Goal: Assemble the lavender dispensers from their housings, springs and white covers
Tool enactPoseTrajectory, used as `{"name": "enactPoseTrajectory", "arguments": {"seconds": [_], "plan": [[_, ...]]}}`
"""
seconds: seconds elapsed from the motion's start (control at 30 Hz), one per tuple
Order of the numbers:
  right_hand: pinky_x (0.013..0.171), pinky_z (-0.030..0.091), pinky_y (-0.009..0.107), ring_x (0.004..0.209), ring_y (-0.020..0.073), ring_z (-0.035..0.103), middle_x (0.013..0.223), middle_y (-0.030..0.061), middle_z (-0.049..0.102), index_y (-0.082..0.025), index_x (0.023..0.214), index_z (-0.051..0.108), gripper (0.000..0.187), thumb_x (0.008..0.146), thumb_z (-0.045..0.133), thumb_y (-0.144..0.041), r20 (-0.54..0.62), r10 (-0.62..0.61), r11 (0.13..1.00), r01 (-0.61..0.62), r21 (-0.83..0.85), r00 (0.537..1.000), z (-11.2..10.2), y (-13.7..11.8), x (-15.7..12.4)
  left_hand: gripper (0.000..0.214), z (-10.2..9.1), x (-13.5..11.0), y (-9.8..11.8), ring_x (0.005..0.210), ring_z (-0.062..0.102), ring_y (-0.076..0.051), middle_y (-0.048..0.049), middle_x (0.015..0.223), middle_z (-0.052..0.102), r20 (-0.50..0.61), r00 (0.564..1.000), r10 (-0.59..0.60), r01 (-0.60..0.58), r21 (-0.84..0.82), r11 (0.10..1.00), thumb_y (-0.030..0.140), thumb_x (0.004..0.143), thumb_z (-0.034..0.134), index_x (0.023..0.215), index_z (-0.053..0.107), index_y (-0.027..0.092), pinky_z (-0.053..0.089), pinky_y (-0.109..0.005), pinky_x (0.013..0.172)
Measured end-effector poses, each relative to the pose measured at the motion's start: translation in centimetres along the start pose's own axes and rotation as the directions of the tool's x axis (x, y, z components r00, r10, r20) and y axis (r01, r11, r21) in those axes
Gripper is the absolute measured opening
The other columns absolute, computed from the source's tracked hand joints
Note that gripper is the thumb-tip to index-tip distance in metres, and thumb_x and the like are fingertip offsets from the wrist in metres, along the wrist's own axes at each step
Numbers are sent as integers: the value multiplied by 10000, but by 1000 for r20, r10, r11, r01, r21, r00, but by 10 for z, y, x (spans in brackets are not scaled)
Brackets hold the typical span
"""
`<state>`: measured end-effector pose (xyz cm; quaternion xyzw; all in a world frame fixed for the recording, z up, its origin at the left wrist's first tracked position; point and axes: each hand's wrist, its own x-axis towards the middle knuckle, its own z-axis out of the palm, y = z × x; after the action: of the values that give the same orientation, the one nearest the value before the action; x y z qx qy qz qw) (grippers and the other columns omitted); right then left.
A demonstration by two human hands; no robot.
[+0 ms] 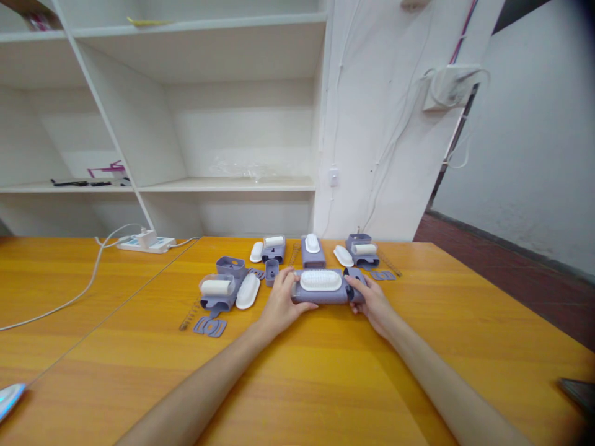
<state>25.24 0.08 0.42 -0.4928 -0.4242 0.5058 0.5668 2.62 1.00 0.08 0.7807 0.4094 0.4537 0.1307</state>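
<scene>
Fingers (307, 306) of the left hand (281, 302) are pinching the left end of a lavender body (325, 298) in the head view, the thumb running along its near lower edge. Those of the right hand (372, 298) are gripping a lavender end piece (357, 277) at the body's right end; a dark patch is showing between the two parts, and I cannot tell whether they are touching. The body is stretching from left to right between both hands over the middle of the desk (325, 384), with a white studded pad (320, 280) facing up.

To its left, a roller unit (217, 288) is standing near a loose oval pad (248, 291), a coil spring (184, 324) and some flat plates (210, 327). Beyond the hands, a lavender block (313, 258) is bearing another white pad (312, 243). Farther left, a power strip (158, 244) is lying near the shelves (227, 185).
</scene>
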Motion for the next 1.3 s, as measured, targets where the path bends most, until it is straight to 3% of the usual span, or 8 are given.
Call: {"name": "enactPoseTrajectory", "arguments": {"seconds": [0.27, 0.63, 0.9, 1.13, 1.3], "plan": [[286, 337, 168, 374, 67, 432, 594, -60, 517, -205, 904, 499, 355, 699, 636, -460, -74, -116, 991, 111, -75, 990, 4, 2, -1, 520, 0, -1, 1, 1197, 396, -257, -78, 1244, 394, 4, 1000, 17, -17, 8, 1000, 398, 594, 754, 971, 445, 217, 353, -418, 998], [233, 301, 163, 294, 56, 395, 632, -79, 497, -278, 1121, 437, 414, 785, 495, -511, 10, -155, 947, 151, -284, 988, 9, -4, -12, 525, -1, -3, 0, 1226, 369, -274, -98, 1292, 371, 10, 997, 80, -80, 39, 996, 385, 614, 745, 1026, 465, 219, 334, -453, 1012], [260, 367, 184, 330, 89, 451, 590, -81, 500, -264, 1078, 414, 399, 789, 481, -530, 12, -121, 971, 120, -207, 993, 15, -1, -12, 511, -1, -3, 4, 1237, 355, -277, -106, 1290, 371, 3, 998, 57, -58, 15, 998, 386, 611, 746, 1001, 466, 212, 330, -446, 1013], [272, 370, 184, 337, 116, 467, 476, -86, 470, -258, 1155, 393, 452, 809, 448, -543, 32, -124, 968, 128, -216, 992, 17, 7, -14, 508, 0, -2, 2, 1214, 380, -260, -92, 1271, 389, -16, 999, 47, -47, 9, 999, 386, 591, 758, 967, 468, 206, 340, -422, 1006], [267, 364, 190, 337, 99, 461, 579, -62, 534, -256, 1150, 439, 498, 755, 526, -547, -41, -125, 984, 119, -134, 991, 19, 6, -13, 527, -2, -2, 5, 1207, 377, -259, -92, 1267, 393, -32, 997, 73, -71, 60, 996, 398, 587, 758, 991, 480, 206, 340, -419, 1002]]}}
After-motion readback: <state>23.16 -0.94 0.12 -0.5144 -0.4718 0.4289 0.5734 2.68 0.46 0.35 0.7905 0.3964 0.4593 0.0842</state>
